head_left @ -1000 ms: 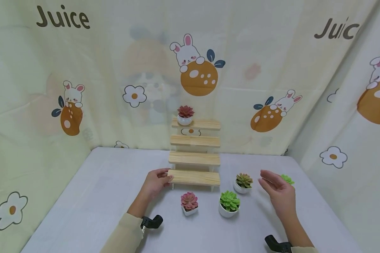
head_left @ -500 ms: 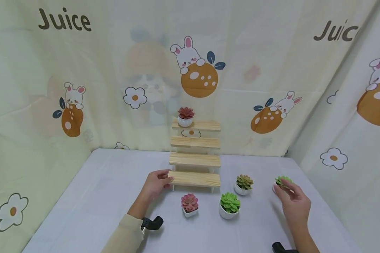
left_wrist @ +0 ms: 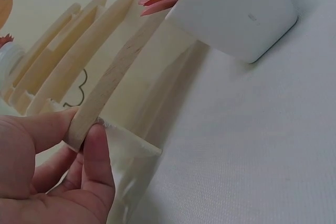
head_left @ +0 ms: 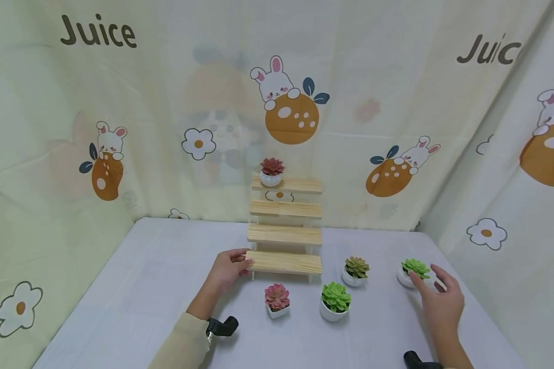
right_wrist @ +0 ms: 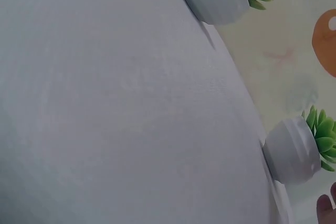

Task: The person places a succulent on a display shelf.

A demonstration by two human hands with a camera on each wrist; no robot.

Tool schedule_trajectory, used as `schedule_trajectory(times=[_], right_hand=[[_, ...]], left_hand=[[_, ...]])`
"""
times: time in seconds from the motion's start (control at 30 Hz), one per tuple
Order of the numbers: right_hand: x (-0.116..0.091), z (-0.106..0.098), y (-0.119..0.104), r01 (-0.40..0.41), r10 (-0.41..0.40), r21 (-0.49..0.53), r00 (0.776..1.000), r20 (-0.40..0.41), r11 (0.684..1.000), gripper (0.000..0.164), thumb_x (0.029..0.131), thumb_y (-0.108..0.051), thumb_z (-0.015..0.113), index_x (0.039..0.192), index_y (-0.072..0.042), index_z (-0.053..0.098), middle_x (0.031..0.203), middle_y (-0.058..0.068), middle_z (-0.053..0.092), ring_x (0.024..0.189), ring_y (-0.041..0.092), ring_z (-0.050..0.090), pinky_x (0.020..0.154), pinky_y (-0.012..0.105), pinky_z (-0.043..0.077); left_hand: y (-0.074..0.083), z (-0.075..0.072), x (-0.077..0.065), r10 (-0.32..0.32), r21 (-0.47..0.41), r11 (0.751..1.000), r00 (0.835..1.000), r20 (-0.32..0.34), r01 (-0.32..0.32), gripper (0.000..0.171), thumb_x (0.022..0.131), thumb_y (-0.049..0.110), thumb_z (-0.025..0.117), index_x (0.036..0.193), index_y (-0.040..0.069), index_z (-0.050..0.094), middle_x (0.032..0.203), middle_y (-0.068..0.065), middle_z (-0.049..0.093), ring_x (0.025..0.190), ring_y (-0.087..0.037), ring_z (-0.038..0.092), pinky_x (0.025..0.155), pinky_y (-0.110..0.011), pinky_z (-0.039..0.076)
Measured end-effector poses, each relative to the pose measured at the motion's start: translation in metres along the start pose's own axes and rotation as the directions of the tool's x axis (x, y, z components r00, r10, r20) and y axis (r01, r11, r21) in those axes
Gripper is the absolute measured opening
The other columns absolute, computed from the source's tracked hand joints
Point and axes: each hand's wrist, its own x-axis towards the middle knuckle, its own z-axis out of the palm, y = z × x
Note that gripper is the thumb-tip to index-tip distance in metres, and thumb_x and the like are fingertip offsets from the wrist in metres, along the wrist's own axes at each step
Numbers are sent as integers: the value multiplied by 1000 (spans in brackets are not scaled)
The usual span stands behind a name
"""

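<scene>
Presently | left hand [head_left: 226,269] pinches shelf [head_left: 283,262] | right hand [head_left: 444,303] spread — perhaps touching succulent [head_left: 415,266] in pot [head_left: 403,278]

We are reading the dark word "Juice" [head_left: 98,32] at the upper left of the patterned back curtain [head_left: 374,46]; at its upper right we are making out "Juic" [head_left: 488,50], which is breaking off at the corner fold [head_left: 531,46].

Curtained-off nook, rabbit-print curtains [head_left: 341,102] behind and beside a white table [head_left: 152,271]
</scene>
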Motion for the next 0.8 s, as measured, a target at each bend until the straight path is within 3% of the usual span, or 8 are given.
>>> schedule_trajectory(times=[0.07, 0.17, 0.27, 0.43, 0.63, 0.8], right_hand=[[3, -1, 0, -77, 81, -38, 992, 100, 996, 83, 87, -48, 79, 155, -15, 44, 161, 11, 42, 147, 30, 42, 120, 46, 39], [8, 0, 4, -142, 157, -79, 960, 233, 987, 101, 86, -52, 79, 164, -18, 24, 168, 13, 28, 150, 36, 35, 120, 47, 40], [12, 3, 7, -163, 182, -88, 938, 294, 983, 112, 84, -50, 81, 166, -18, 11, 169, 17, 25, 150, 38, 35, 119, 48, 41], [15, 8, 9, -155, 179, -105, 943, 282, 982, 115, 85, -43, 83, 165, -9, 8, 163, 27, 30, 147, 43, 38, 118, 56, 38], [18, 12, 8, -172, 203, -136, 945, 256, 976, 105, 88, -45, 79, 161, 1, 19, 160, 30, 36, 146, 45, 39, 118, 57, 38], [20, 16, 11, -182, 216, -162, 950, 224, 970, 100, 90, -48, 75, 159, 4, 25, 157, 31, 38, 145, 48, 40, 117, 59, 38]], left_hand=[[1, 0, 0, -1, -2, 1000, 1000, -2, 1, 42, 95, 6, 71, 135, -3, 62, 112, -17, 67, 85, -17, 67, 76, -30, 63], [2, 0, -1, 0, -2, 1000, 1000, -1, 0, 42, 95, 6, 71, 135, -4, 62, 111, -17, 67, 85, -17, 67, 76, -30, 63], [2, 0, 0, -1, -12, 1000, 1000, 0, 1, 41, 95, 5, 71, 135, -4, 62, 111, -17, 67, 85, -17, 67, 75, -30, 63], [0, 1, 0, 1, -24, 1000, 1000, 3, -1, 42, 95, 5, 71, 135, -5, 61, 110, -18, 67, 85, -17, 67, 75, -29, 63], [1, 0, 0, -2, -16, 1000, 1000, 2, 2, 42, 95, 5, 71, 135, -5, 61, 111, -18, 67, 85, -17, 67, 76, -30, 63], [1, -1, 0, -7, -5, 1000, 1000, 9, 7, 43, 95, 6, 71, 135, -5, 61, 111, -17, 67, 85, -17, 67, 75, -30, 62]])
